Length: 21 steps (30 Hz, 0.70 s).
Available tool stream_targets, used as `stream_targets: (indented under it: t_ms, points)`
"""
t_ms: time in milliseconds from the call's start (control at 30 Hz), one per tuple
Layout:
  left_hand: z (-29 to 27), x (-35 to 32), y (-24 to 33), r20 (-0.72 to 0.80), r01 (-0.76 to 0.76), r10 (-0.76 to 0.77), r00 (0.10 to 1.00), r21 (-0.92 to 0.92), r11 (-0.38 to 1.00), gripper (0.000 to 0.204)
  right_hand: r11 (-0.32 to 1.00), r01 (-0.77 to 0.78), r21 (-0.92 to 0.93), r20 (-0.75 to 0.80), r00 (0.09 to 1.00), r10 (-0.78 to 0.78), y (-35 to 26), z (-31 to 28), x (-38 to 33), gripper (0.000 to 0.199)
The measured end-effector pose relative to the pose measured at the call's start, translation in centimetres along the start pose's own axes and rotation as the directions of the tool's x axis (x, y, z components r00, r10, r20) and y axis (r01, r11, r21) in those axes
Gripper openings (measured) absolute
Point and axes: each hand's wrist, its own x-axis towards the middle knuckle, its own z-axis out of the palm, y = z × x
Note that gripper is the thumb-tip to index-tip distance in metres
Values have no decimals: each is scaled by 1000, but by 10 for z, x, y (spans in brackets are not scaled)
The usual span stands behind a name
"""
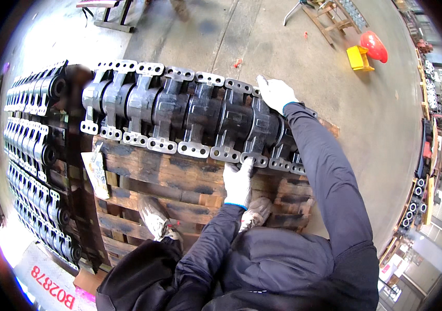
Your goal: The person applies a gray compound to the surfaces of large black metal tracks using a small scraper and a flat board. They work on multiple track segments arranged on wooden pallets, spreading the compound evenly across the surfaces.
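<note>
A long row of black metal castings (pixel 164 111) stretches from left to right before me, each with a rounded body and pale, drilled flanges at its near and far ends. My left hand (pixel 237 185), in a white glove, grips a near flange right of the middle of the row, its fingertips at the flange edge. Across the row, my white-gloved right hand (pixel 277 94) is closed over a far flange; part of its grip is hidden behind the hand. Both hands seem to be on the same casting (pixel 261 128). My right forearm covers the row's right end.
A wooden pallet (pixel 179 176) lies under the row and my shoes, with gaps between its boards. A plastic bag (pixel 95 173) rests on it. More castings (pixel 31 142) are stacked at left. Beyond stand a yellow bin (pixel 359 58), a red helmet-like object (pixel 374 46) and a wooden frame (pixel 330 20).
</note>
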Motion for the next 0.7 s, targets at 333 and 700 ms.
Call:
stream_targets:
  t_ms: [333,700]
  points:
    - [-10,6,5,-61,53,-42,997,191,980,31,999,30,-38,70,997,-27,-7,-10,-7,74]
    - [-10,6,-3,-91,-34,51,995,182,983,30,1000,15,1,-3,1000,-15,3,-1,-5,73]
